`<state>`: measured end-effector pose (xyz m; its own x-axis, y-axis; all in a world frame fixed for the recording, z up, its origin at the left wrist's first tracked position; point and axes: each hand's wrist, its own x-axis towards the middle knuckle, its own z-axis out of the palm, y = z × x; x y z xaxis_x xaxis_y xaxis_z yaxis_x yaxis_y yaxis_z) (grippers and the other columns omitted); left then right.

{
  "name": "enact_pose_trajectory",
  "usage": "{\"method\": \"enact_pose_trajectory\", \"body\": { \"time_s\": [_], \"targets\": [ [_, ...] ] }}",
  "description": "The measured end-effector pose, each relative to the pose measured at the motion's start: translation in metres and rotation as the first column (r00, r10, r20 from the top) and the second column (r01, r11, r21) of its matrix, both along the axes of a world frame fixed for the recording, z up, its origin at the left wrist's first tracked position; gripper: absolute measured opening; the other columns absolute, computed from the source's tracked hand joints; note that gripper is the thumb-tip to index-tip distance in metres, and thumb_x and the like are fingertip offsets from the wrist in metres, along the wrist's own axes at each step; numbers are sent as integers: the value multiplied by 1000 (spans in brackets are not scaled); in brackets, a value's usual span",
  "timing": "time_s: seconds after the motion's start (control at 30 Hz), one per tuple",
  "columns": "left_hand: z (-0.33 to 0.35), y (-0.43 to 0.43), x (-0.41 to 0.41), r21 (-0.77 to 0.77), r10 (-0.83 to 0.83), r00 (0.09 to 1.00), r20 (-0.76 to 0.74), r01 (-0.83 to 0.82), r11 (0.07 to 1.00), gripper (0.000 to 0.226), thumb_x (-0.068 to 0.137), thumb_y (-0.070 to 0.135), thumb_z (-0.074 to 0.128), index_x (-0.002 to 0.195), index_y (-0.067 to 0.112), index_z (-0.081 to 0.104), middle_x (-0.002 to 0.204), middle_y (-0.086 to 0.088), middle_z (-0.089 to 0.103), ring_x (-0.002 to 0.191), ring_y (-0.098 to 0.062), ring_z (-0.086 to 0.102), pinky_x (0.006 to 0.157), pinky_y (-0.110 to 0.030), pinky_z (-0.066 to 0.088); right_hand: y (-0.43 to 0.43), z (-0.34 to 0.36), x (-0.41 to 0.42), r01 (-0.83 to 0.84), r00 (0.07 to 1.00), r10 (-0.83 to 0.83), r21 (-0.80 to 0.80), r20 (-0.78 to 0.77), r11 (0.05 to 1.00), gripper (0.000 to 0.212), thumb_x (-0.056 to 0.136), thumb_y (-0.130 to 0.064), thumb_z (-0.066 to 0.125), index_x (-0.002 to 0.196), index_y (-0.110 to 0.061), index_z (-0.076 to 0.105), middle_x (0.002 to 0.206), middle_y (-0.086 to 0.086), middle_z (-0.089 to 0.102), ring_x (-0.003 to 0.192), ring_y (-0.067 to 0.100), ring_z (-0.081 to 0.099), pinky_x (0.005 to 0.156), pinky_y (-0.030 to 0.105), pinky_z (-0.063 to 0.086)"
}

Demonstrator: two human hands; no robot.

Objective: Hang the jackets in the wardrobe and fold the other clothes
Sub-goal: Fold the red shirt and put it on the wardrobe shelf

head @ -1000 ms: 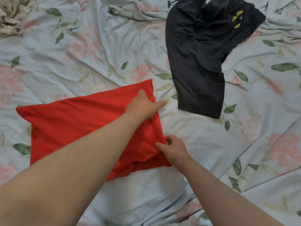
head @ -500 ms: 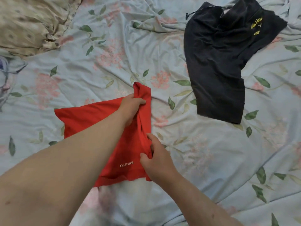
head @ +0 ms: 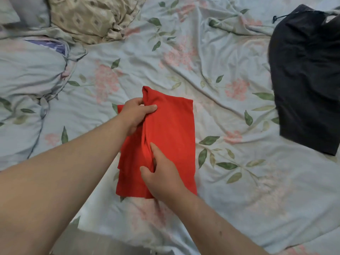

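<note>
Gripping a red cloth [head: 171, 129] at its far end, the left hand [head: 136, 115] curls fingers and thumb round a raised fold. The right hand [head: 161, 173], nearer the body, pinches the same ridge between thumb and fingers. The cloth lies folded narrow on a floral sheet [head: 239, 181] beneath both hands. Black clothing [head: 303, 80] lies well right of the right hand. Crumpled beige fabric [head: 88, 17] sits beyond the left hand, bunched bedding [head: 27, 70] to its left. Both forearms hide part of the near sheet.
</note>
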<state>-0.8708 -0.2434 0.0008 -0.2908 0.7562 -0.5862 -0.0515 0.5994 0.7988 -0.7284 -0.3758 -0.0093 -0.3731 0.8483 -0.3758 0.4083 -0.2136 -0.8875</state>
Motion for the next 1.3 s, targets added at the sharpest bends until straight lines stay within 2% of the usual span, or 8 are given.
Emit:
{"method": "enact_pose_trajectory", "body": {
  "time_s": [0.2, 0.3, 0.47, 0.6, 0.7, 0.87, 1.0, 1.3],
  "targets": [
    [-17, -17, -58, -15, 81, 994, -76, -83, 996, 11, 86, 11, 74, 93, 17, 67, 95, -3, 73, 76, -12, 70, 60, -23, 55, -5, -11, -57, -102, 994, 103, -34, 24, 994, 76, 90, -24, 60, 157, -20, 25, 136, 4, 61, 116, 7, 46, 82, 4, 30],
    [-29, -22, -79, 0, 152, 983, -102, -153, 988, 12, 87, 11, 73, 96, 16, 67, 96, -4, 72, 78, -13, 70, 63, -24, 56, -8, -19, -83, -148, 988, 152, -89, 41, 985, 78, 91, -24, 58, 158, -21, 19, 144, 8, 54, 125, 18, 53, 95, 18, 38],
    [-54, -35, -99, -19, 282, 948, -147, -288, 957, 26, 91, 16, 68, 116, 6, 63, 105, -10, 70, 79, -17, 65, 68, -29, 55, -2, -23, -88, -363, 924, 381, -220, 43, 905, 74, 92, -16, 57, 157, -16, 21, 114, 6, 67, 105, 20, 60, 87, 25, 44],
    [-68, -62, -93, -56, 317, 933, -168, -330, 942, 24, 89, 31, 70, 95, 8, 67, 75, 5, 69, 53, -8, 62, 51, -21, 49, 16, -22, -41, 77, 986, -81, 30, 143, 997, 37, 88, -13, 62, 125, -16, 65, 91, -10, 62, 85, 3, 55, 83, 17, 40],
    [-75, -88, -81, -104, 264, 957, -118, -276, 956, 24, 85, 33, 75, 94, 11, 69, 86, 2, 75, 69, -10, 70, 60, -25, 55, 17, -32, 2, 379, 826, -416, 171, 379, 909, 40, 85, -24, 66, 123, -15, 61, 105, -4, 55, 103, 15, 55, 93, 27, 41],
    [-81, -119, -76, -245, 114, 993, 29, -104, 964, 20, 83, 25, 77, 100, 16, 71, 88, 0, 77, 71, -10, 74, 51, -18, 53, 7, -52, 22, 417, 873, -294, -284, 390, 863, 54, 85, -45, 70, 127, -17, 53, 110, -6, 62, 94, 11, 61, 79, 27, 47],
    [-78, -132, -77, -261, -65, 994, 86, 85, 961, 21, 84, 18, 77, 104, 21, 71, 95, 7, 77, 83, -9, 74, 61, -17, 54, 13, -57, 31, 405, 908, -329, -341, 261, 848, 20, 88, -31, 72, 100, -24, 57, 102, -2, 67, 88, 12, 65, 80, 34, 55],
    [-67, -201, -28, -240, 64, 991, 117, -34, 970, 48, 72, 20, 82, 116, 19, 64, 107, 0, 75, 97, -18, 72, 87, -35, 56, -24, -57, 79, 352, 935, -265, -510, 238, 784, 22, 87, -30, 74, 103, -22, 62, 103, 2, 72, 91, 20, 71, 87, 45, 58]
  ]
}}
